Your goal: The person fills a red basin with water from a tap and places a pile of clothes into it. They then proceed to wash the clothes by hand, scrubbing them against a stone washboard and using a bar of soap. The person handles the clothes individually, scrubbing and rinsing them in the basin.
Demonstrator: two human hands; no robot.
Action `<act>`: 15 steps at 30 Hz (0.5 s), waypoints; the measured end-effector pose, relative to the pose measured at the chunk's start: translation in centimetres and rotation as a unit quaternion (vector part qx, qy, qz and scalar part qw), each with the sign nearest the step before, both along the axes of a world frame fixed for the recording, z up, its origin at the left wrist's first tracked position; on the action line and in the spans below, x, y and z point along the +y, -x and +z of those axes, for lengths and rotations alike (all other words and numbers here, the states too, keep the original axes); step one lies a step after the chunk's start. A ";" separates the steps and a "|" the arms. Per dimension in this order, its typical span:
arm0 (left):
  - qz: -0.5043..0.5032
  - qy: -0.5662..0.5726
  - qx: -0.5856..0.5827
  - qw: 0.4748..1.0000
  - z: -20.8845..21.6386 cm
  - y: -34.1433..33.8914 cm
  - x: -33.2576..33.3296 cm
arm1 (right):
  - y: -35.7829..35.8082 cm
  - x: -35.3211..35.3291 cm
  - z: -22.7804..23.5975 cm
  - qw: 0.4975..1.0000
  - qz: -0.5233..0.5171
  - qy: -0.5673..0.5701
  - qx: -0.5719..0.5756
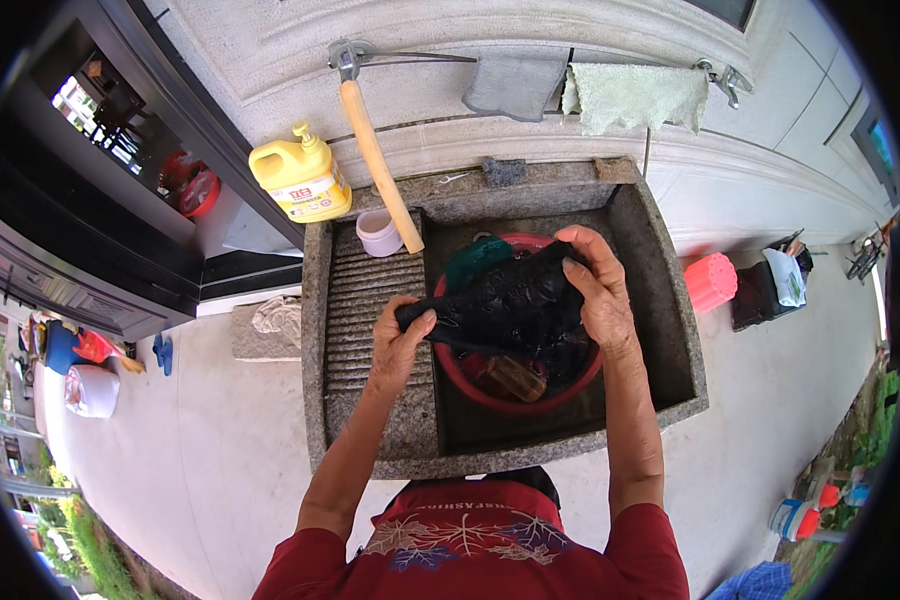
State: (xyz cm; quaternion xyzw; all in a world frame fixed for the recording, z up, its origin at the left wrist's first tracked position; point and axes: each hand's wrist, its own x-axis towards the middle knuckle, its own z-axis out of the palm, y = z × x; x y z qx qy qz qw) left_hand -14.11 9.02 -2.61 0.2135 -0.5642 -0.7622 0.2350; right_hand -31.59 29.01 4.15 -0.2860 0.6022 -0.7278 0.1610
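Observation:
Stretched between my two hands is a dark, wet-looking cloth [510,300], perhaps a garment; its exact kind does not show. My left hand [398,338] pinches its left end near the ribbed washboard. At the other end my right hand [600,285] grips the upper right corner between thumb and fingers. Below the cloth stands a red basin [467,388], partly covered by it. A brown wooden-looking block [517,378] shows at the basin's front, and a green item [477,262] lies at its back. More dark cloth fills the basin's right side.
The stone sink [670,300] has a ribbed washboard [358,320] on its left. A pale cup [378,232] stands there under a wooden-handled tool [378,160]. A yellow jug [305,178] sits on the back left corner. Towels [635,97] hang behind; a pink bucket [710,282] is to the right.

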 end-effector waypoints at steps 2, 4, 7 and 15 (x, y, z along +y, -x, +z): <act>0.038 -0.012 0.053 0.998 4.5 -1.0 0.0 | 0.0 -1.1 3.8 0.997 0.012 0.073 -0.007; 0.055 0.003 0.099 0.994 7.4 -2.6 -0.2 | -0.3 -2.1 6.1 0.991 0.055 0.121 -0.003; 0.078 -0.060 0.114 0.989 8.9 -4.6 0.2 | -1.0 -4.3 6.2 0.987 0.090 0.126 -0.036; 0.216 0.441 -0.301 0.817 -8.0 -8.8 -1.9 | -8.5 -15.2 -11.2 0.977 -0.054 -0.020 0.207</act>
